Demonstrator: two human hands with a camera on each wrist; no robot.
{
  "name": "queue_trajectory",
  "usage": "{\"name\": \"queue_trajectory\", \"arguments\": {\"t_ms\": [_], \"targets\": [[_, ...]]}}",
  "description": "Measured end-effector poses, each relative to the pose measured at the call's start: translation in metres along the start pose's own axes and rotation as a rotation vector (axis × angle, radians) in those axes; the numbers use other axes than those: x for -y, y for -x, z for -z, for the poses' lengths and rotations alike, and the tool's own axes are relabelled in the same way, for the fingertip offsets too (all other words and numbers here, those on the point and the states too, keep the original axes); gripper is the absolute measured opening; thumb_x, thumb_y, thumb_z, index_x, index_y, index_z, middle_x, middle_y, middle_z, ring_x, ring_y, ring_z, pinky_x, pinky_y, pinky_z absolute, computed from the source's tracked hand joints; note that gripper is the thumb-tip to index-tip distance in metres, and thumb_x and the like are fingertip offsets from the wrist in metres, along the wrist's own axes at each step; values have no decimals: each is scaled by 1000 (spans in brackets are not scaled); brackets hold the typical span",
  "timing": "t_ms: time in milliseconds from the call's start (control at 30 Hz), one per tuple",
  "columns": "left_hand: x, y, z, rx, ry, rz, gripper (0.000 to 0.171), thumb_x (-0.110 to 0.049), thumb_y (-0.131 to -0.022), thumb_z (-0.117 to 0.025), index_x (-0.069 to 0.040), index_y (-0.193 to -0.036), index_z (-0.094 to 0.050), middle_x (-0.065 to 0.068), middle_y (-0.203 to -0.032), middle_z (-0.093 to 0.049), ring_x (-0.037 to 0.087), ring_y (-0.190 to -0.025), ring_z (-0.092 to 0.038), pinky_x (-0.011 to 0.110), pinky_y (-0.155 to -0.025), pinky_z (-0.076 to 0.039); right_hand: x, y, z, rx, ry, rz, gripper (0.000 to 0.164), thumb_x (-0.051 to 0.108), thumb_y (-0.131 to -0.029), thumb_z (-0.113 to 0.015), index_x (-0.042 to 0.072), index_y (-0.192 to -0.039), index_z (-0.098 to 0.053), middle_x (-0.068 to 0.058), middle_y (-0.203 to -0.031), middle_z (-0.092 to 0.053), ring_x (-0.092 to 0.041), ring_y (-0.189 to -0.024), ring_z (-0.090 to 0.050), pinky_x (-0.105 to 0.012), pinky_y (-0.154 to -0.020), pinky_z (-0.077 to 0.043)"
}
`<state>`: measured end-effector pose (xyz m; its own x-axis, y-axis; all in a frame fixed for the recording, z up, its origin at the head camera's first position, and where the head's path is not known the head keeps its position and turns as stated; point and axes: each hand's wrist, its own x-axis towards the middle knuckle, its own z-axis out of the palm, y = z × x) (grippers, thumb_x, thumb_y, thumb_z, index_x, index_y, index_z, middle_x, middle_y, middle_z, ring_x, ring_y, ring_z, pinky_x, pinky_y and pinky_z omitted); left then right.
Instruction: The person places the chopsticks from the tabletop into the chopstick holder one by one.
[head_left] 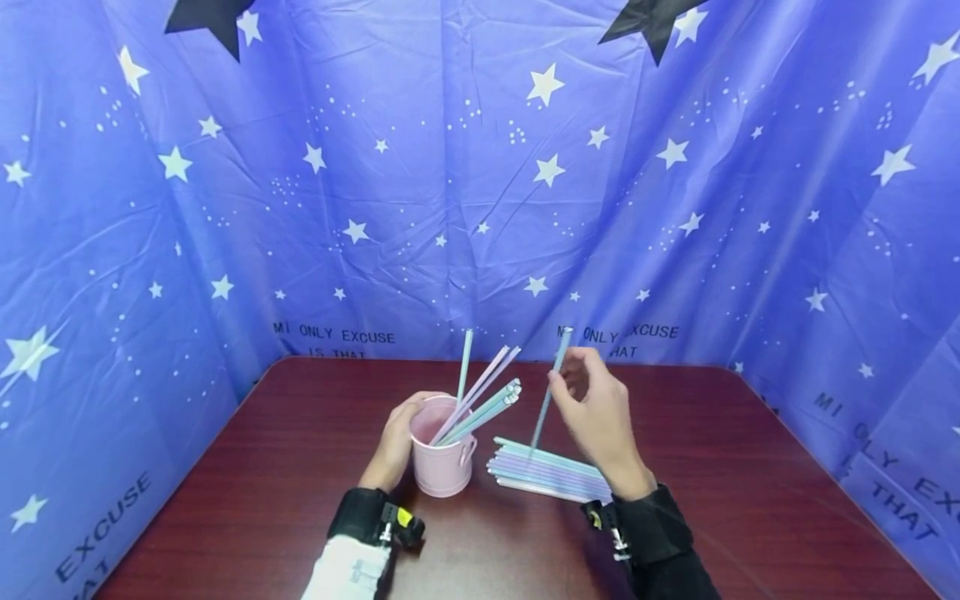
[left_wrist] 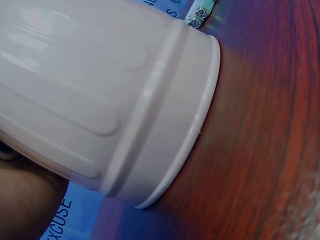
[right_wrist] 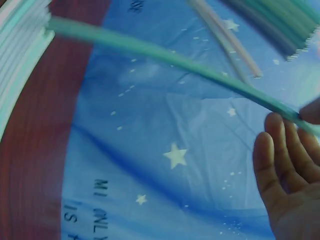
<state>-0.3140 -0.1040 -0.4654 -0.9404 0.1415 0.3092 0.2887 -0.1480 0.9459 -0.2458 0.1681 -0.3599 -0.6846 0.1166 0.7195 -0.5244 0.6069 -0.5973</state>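
My left hand (head_left: 396, 437) holds the side of a small pink bucket (head_left: 442, 471) standing on the table, its fingers round the far side. Several thin pastel sticks (head_left: 487, 408) in green, pink and purple lean out of the bucket toward the right. In the left wrist view the ribbed bucket wall (left_wrist: 100, 85) fills much of the picture. Between thumb and fingertips my right hand (head_left: 602, 417) pinches a blue-green stick (head_left: 551, 387) near its top. This stick (right_wrist: 165, 57) slants, its lower end over a row of pastel sticks (head_left: 547, 472) lying on the table.
A dark red wood-grain table (head_left: 300, 475) carries everything. Blue cloth (head_left: 442, 208) printed with white stars hangs behind it and along both sides. The lying sticks sit to the right of the bucket, beneath my right hand.
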Motion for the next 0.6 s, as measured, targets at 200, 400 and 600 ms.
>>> {"name": "queue_trajectory", "arguments": {"t_ms": [200, 400, 600], "targets": [[0, 0, -1, -8, 7, 4, 45, -6, -107, -34, 13, -128, -70, 31, -130, -71, 11, -114, -69, 23, -106, -52, 13, -2, 5, -175, -237, -53, 27, -1, -98, -73, -11, -119, -60, -22, -100, -78, 3, -84, -70, -13, -79, -60], [-1, 0, -1, -15, 13, 21, 46, -6, -107, -33, 14, -128, -69, 31, -131, -70, 10, -113, -70, 22, -104, -52, 18, -1, 4, -196, -402, -60, 26, -8, -98, -67, -16, -120, -54, -29, -104, -74, -3, -85, -74, -21, -79, -64], [-2, 0, -1, -13, 18, 40, 46, -7, -107, -33, 12, -129, -69, 31, -132, -70, 11, -113, -70, 22, -105, -52, 20, -1, 4, -206, -415, -39, 26, -7, -99, -67, -16, -119, -52, -29, -104, -74, -3, -84, -75, -21, -80, -64]]}}
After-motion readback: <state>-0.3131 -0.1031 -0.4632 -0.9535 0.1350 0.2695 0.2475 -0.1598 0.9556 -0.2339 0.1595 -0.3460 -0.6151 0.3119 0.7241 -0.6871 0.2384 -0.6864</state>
